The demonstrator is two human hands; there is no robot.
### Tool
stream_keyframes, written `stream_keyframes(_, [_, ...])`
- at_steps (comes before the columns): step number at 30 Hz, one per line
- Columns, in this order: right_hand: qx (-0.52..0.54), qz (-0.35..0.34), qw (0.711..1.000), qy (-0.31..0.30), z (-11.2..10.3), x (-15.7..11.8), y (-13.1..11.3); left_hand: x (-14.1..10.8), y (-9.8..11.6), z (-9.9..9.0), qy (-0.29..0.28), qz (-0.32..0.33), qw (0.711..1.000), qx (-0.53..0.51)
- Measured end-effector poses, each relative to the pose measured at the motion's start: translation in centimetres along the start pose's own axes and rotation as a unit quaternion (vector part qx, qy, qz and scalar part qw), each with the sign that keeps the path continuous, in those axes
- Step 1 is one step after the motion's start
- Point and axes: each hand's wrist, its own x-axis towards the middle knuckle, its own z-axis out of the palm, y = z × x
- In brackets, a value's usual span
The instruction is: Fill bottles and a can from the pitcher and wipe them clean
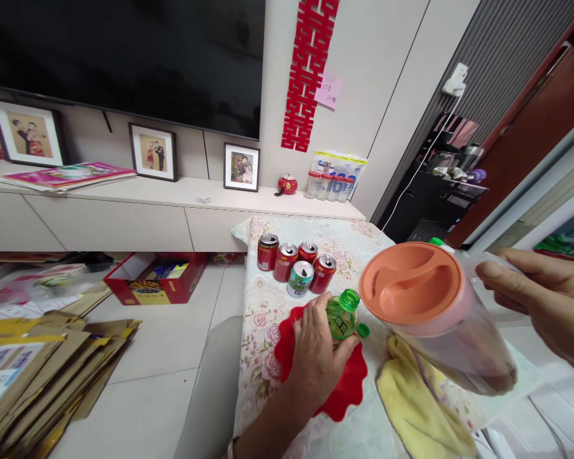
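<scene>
The green bottle (340,319) is held near the centre of the frame, above the red scalloped mat (342,398). Its mouth is uncovered, and the green cap (363,330) is seen just beside it, to the right. At the right of the frame the clear pitcher (463,344) is held off the table (258,331), tilted, with its orange lid (411,280) fitted and turned towards the camera and the bottle. Dark contents are gathered at the pitcher's base, lower right — so it is not emptied. No stream is seen between pitcher and bottle, and how full the bottle is cannot be told.

The bottle's side is wrapped by the left hand (316,347), reached in from the bottom centre; its fingers are curled over the far side and its thumb is laid across the near side. The pitcher's handle (497,261) is gripped by the right hand (550,293), brought in from the right edge with thumb and fingers closed — neither hand is left free.

Four red cans (322,275) and a green-and-white can (300,280) are grouped upright above the bottle in the frame. A yellow cloth (411,401) is laid below the pitcher, at lower right.
</scene>
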Motion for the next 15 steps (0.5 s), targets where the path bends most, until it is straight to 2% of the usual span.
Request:
stream_keyframes(4, [0.007, 0.011, 1.000, -0.010, -0.17, 0.08, 0.15, 0.03, 0.01, -0.06, 0.003, 0.004, 1.000, -0.001])
stream_keyframes(15, [0.007, -0.011, 1.000, -0.024, -0.10, 0.15, -0.48, 0.04, -0.11, 0.00, 0.003, 0.008, 1.000, 0.002])
